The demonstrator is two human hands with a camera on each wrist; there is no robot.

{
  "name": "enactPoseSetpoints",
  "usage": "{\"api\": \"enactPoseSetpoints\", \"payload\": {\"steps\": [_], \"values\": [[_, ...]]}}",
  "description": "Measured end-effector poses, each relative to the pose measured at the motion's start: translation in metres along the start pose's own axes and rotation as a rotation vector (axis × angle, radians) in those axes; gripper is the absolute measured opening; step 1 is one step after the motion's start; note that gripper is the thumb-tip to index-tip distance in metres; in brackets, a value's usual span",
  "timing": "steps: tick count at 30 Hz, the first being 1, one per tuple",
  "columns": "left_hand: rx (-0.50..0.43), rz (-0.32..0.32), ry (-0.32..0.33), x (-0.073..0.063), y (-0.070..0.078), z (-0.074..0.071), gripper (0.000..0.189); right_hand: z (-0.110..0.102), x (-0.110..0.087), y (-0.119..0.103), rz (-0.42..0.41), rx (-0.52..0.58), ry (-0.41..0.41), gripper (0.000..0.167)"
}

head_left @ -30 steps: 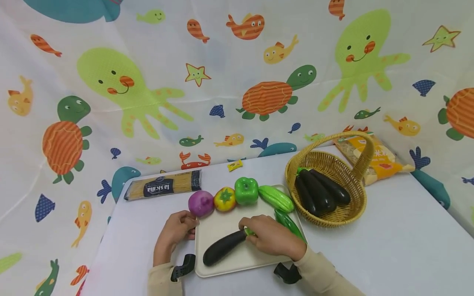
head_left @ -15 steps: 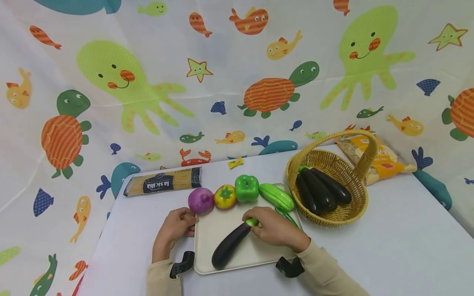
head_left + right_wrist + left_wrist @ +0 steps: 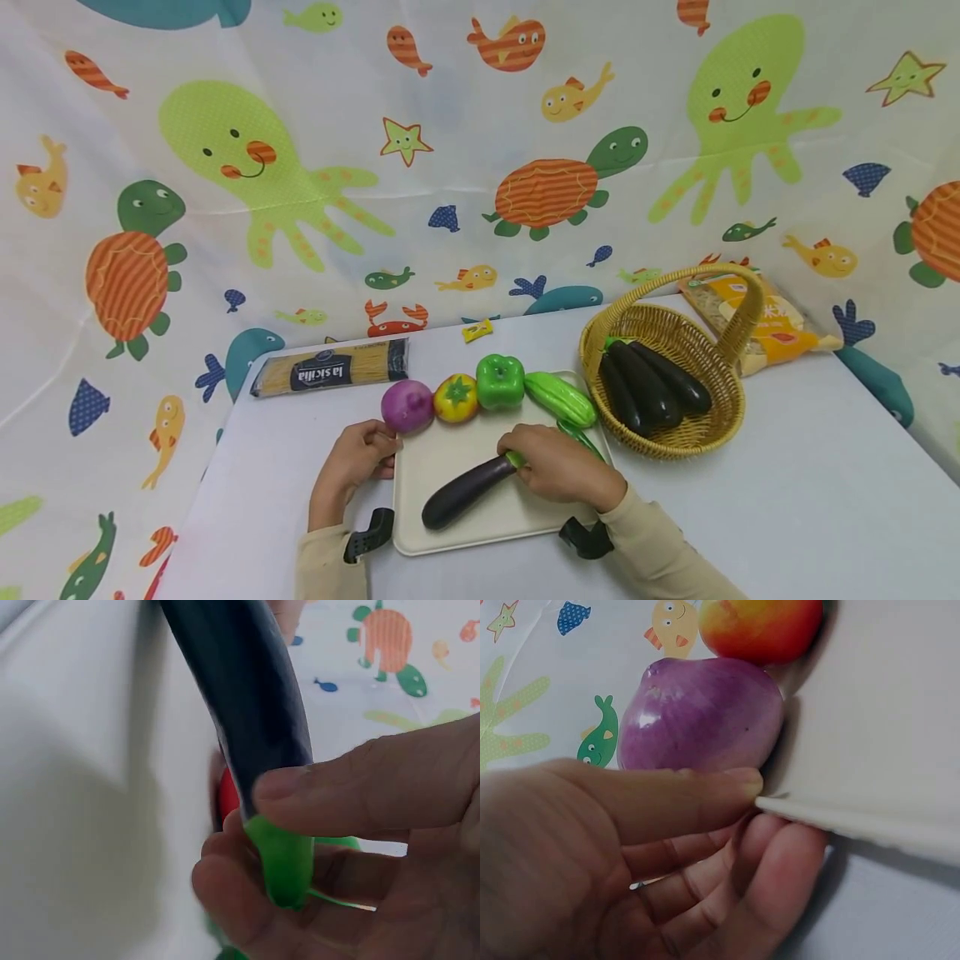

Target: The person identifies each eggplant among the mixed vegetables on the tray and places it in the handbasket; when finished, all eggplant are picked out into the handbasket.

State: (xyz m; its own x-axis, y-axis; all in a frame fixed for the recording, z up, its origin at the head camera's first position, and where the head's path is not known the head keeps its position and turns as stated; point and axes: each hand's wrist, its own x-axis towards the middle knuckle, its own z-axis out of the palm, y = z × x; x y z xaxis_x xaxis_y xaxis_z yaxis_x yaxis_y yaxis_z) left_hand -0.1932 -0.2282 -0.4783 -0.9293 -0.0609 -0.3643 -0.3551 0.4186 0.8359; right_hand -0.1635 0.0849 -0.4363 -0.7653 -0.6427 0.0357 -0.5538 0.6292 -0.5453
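Observation:
My right hand [image 3: 562, 467] pinches a dark eggplant [image 3: 467, 493] at its green stem end, over the cream tray [image 3: 423, 467]. In the right wrist view, the thumb presses the eggplant [image 3: 244, 690] just above the green cap, and the other fingers curl behind it. The blunt end slants down toward the tray's front left. At the tray's left edge is my left hand [image 3: 356, 458]; the left wrist view has its thumb above the rim and fingers beneath, gripping it. Close by that thumb sits a purple onion [image 3: 701, 716].
Along the tray's back lie a yellow-red tomato [image 3: 456, 398], a green bell pepper [image 3: 500, 382] and a cucumber [image 3: 561, 399]. A green pepper [image 3: 581, 437] is partly hidden by my right hand. Beyond stand a wicker basket [image 3: 712, 425] of eggplants, spaghetti [image 3: 330, 367] and an orange bag [image 3: 780, 329].
The right hand has lifted the eggplant's stem end and moved slightly right; the eggplant swung steeper, then back to a flatter slant. The left hand keeps its hold on the tray rim.

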Motion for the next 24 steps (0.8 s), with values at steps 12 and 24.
{"api": "enactPoseSetpoints", "payload": {"steps": [12,24], "values": [[0.012,-0.005,0.001,-0.001,0.001,0.000,0.021,0.012,0.001,0.001,-0.012,-0.160,0.100,0.037],[0.011,-0.002,0.017,-0.001,0.000,0.001,0.017,0.012,0.009,0.002,0.054,0.113,0.217,0.010]]}}
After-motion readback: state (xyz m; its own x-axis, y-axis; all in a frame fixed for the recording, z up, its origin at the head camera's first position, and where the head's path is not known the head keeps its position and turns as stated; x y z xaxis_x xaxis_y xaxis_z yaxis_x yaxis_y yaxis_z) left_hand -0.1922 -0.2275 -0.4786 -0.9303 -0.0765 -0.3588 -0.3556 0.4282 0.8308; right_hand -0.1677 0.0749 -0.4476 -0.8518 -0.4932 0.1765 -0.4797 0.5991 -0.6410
